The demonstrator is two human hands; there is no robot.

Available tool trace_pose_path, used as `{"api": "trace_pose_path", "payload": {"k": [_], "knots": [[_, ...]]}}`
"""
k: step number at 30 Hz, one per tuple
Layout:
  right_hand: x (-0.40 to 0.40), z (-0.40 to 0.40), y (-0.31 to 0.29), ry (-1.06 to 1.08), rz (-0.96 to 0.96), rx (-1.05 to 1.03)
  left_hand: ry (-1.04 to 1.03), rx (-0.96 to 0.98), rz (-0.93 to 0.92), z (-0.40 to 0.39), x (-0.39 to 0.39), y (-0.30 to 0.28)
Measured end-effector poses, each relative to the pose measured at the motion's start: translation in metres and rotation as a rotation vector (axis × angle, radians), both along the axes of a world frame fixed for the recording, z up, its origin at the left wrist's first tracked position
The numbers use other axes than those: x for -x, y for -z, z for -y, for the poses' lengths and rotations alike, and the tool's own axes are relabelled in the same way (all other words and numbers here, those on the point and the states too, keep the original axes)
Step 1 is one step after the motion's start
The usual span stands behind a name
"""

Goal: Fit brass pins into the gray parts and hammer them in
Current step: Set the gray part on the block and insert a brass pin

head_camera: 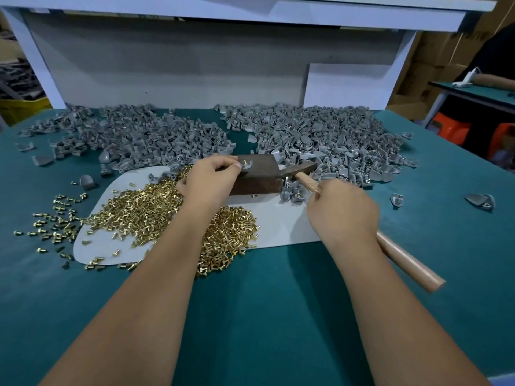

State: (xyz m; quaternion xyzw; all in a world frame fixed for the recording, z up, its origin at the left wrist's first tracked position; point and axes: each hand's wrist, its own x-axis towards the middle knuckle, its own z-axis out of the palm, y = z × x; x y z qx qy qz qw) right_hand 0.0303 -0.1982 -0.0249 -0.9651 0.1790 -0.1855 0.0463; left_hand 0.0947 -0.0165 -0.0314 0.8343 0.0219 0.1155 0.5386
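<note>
My left hand (213, 176) pinches a small gray part (247, 165) with a brass pin standing in it, held on top of a rusty brown metal block (257, 178). My right hand (341, 210) grips the wooden handle (405, 259) of a hammer, whose dark head (299, 168) lies just right of the block. A big heap of loose brass pins (145, 210) covers a pale mat (278, 221) under my left forearm.
Two wide piles of gray parts (320, 137) fill the back of the green table (264, 316); the left pile (133, 137) spreads toward the corner. A few pinned gray parts (292, 192) lie by the block. Stray parts (480, 200) sit at right. A white backboard (195, 71) stands behind.
</note>
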Motion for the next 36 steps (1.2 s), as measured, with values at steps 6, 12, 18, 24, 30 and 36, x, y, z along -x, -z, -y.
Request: {"api": "trace_pose_path", "payload": {"k": [6, 12, 18, 24, 30, 36], "knots": [[-0.002, -0.003, -0.001, -0.084, 0.162, 0.040, 0.028, -0.018, 0.017, -0.002, -0.005, 0.003], [-0.022, -0.041, -0.003, -0.520, 0.247, -0.251, 0.106, -0.064, 0.098, -0.004, -0.006, 0.006], [-0.061, -0.049, -0.013, -0.603, 0.073, -0.162, 0.189, -0.061, 0.164, -0.007, -0.015, 0.009], [-0.070, -0.038, -0.031, -0.682, -0.110, -0.275, 0.149, -0.037, 0.127, -0.010, -0.016, 0.009], [-0.092, -0.015, -0.053, -0.104, 0.510, -0.509, 0.045, 0.039, 0.082, -0.014, -0.019, 0.005], [-0.070, -0.053, 0.009, -0.223, 0.358, -0.241, 0.071, 0.041, 0.100, -0.014, -0.019, 0.006]]}}
